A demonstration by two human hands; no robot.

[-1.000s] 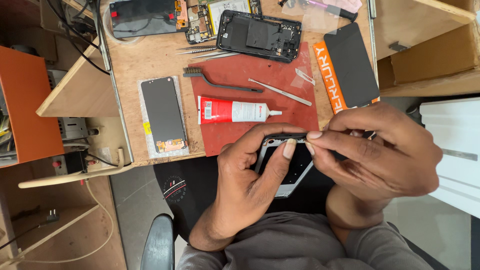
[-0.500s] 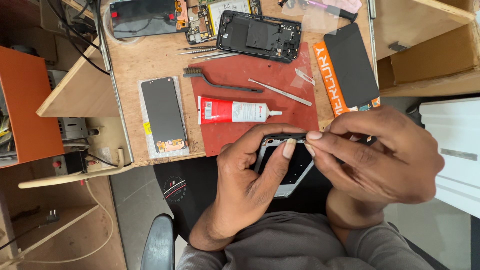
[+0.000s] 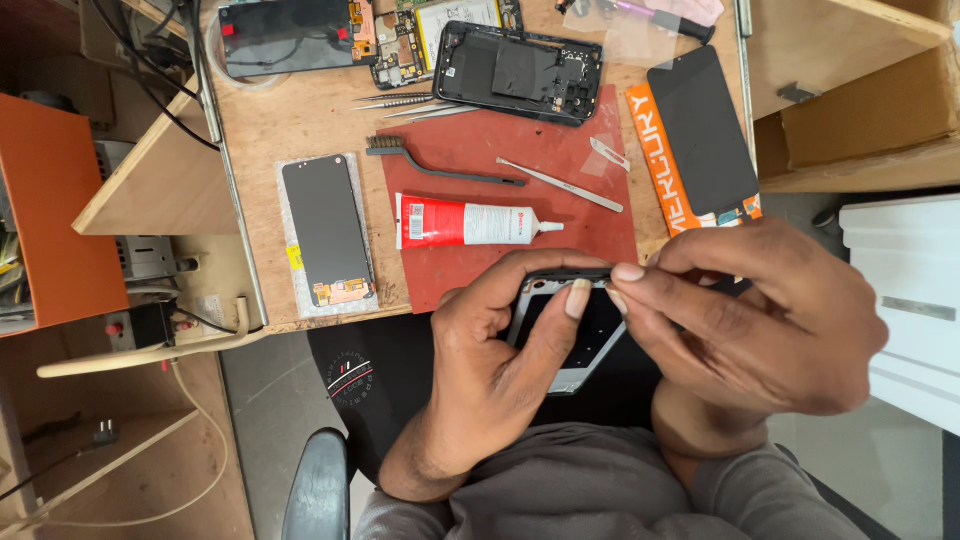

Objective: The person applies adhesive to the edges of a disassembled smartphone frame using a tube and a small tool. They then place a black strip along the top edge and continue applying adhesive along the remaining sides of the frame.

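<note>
My left hand (image 3: 500, 370) grips a grey phone frame (image 3: 570, 335) from the left, thumb across its dark inner face. My right hand (image 3: 750, 320) closes over the frame's top right edge, with thumb and forefinger pinched on the black rim. The frame is held above my lap, just in front of the bench edge. Much of the frame is hidden under my fingers.
On the red mat (image 3: 470, 280) lie a red and white glue tube (image 3: 470, 222), a small brush (image 3: 440, 165) and tweezers (image 3: 560, 185). A phone screen (image 3: 328, 232) lies at left, another screen (image 3: 702, 135) on an orange box at right, and an opened phone (image 3: 520, 72) lies behind.
Both hands stay on the frame; the right fingers have shifted very slightly along its top edge. Nothing on the bench has moved.
</note>
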